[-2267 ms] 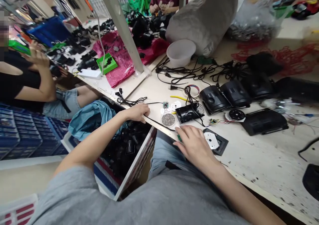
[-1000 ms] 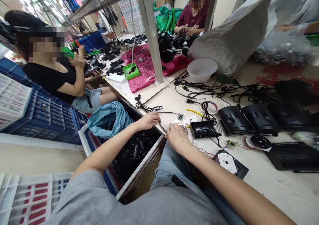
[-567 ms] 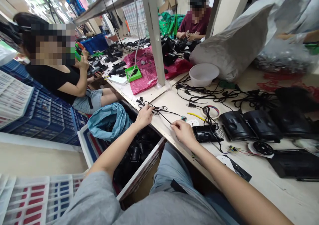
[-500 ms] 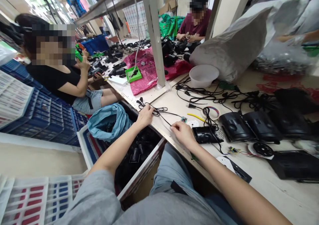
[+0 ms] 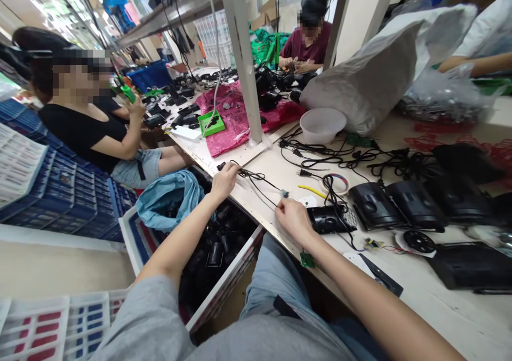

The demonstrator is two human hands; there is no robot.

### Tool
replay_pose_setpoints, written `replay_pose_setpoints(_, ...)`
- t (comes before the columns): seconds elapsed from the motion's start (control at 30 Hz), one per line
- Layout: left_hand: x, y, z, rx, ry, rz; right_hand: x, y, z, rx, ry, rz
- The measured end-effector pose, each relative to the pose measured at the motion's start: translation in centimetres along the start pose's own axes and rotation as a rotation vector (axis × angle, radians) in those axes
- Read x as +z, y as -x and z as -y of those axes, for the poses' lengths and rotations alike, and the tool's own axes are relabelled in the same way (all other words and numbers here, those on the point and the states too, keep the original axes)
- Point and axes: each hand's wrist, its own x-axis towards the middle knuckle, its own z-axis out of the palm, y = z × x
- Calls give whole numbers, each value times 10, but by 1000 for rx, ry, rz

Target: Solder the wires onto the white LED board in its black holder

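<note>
My left hand (image 5: 224, 181) is closed around a bundled black power cord (image 5: 252, 175) at the table's front edge. Its loops stick out to the right of the fingers. My right hand (image 5: 293, 217) pinches a strand of the cord lower down, fingers pressed together. A small circuit board (image 5: 284, 193) lies just above the right fingertips. Beneath my right wrist, a green circuit board (image 5: 306, 259) hangs at the table edge. Right of that hand lies a black housing (image 5: 326, 219) with a coiled cord on it.
Black curved housings (image 5: 374, 203) line the right of the table. Behind them are tangled cords (image 5: 320, 161), a white bowl (image 5: 322, 125) and a large sack (image 5: 360, 78). A crate of black parts (image 5: 224, 291) stands below. Co-workers sit at left and back.
My left hand has shifted slightly left with the cord bundle. The small circuit board sits closer to my right hand. A green board now shows under my right wrist.
</note>
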Motion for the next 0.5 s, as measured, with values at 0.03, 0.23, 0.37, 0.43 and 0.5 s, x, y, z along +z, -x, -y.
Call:
replay_pose_setpoints(0.03, -2, -7, 3, -12, 1, -17, 0, 2, 1, -19, 6, 7)
replay_pose_setpoints(0.23, -1, -51, 1, 5, 5, 4, 0, 25, 11, -156, 3, 24)
replay_pose_setpoints(0.37, 2, -54, -7, 35, 8, 58, -6, 36, 11, -194, -49, -27)
replay_pose_setpoints(0.43, -4, -47, -4, 20, 9, 55, -10, 38, 10, -198, -91, -52)
replay_pose_setpoints(0.5, -13, -35, 2, -1, 11, 51, -14, 37, 10, -205, -145, -74)
